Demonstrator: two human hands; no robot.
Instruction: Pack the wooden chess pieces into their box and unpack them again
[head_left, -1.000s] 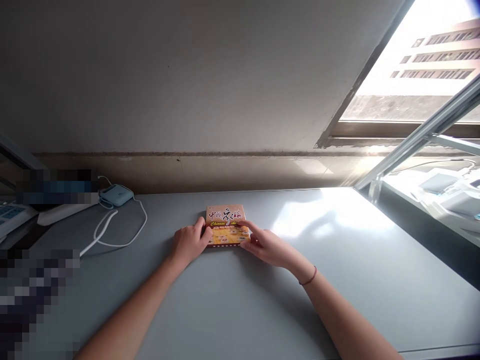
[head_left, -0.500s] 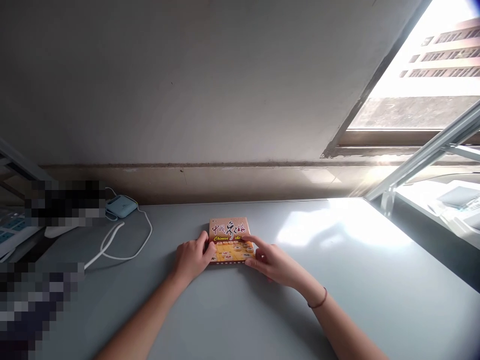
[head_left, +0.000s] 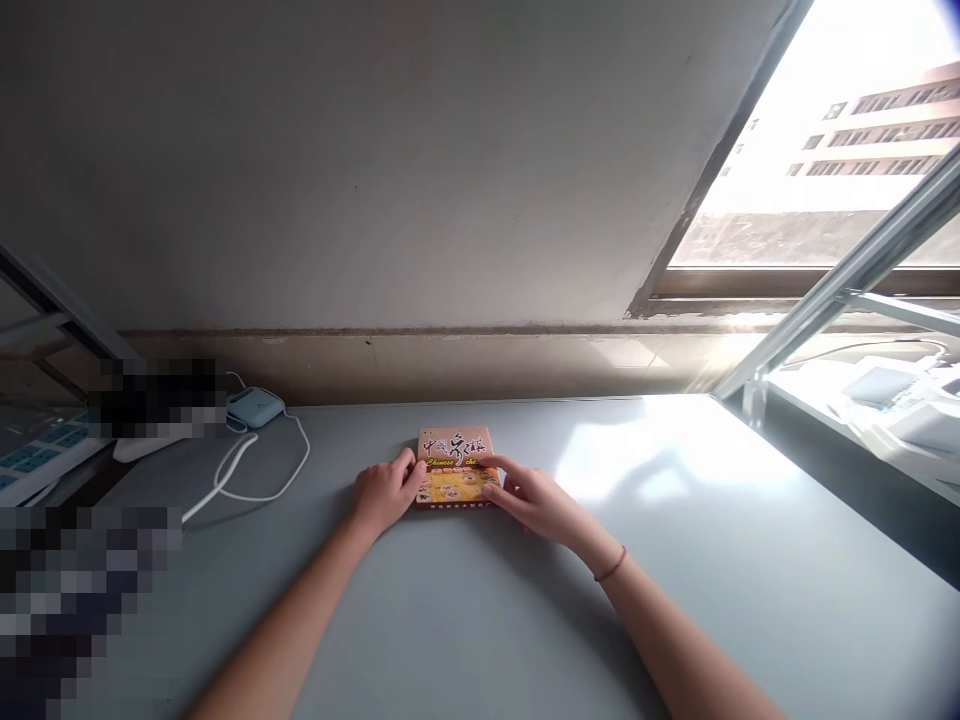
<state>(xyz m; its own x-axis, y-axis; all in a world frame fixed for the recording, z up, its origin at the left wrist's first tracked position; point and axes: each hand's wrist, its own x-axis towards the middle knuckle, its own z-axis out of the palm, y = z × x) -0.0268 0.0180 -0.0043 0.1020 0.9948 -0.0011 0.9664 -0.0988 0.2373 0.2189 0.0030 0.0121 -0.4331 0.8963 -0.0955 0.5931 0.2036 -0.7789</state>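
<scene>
A flat Chinese chess box (head_left: 457, 480) lies on the grey table, its lid orange and tan with large Chinese characters and pictured game pieces. My left hand (head_left: 382, 492) grips its left side, with the thumb along the edge of the lid and the other fingers curled at the side, partly hidden. At the right side, my right hand (head_left: 536, 500) holds the box with thumb and index finger resting on the lid. The remaining fingers of that hand bend underneath and are mostly out of sight. The box looks closed.
A light blue device (head_left: 255, 407) with a white cable (head_left: 289, 480) rests at the back left. Beside it is a power strip (head_left: 45, 462). Metal frame bars (head_left: 840, 290) rise at both sides. A wall (head_left: 390, 200) stands behind the table (head_left: 465, 620), with sunlight on its right part.
The box and both hands sit slightly farther from me, with both hands still on the box. My view has turned a little to the left.
</scene>
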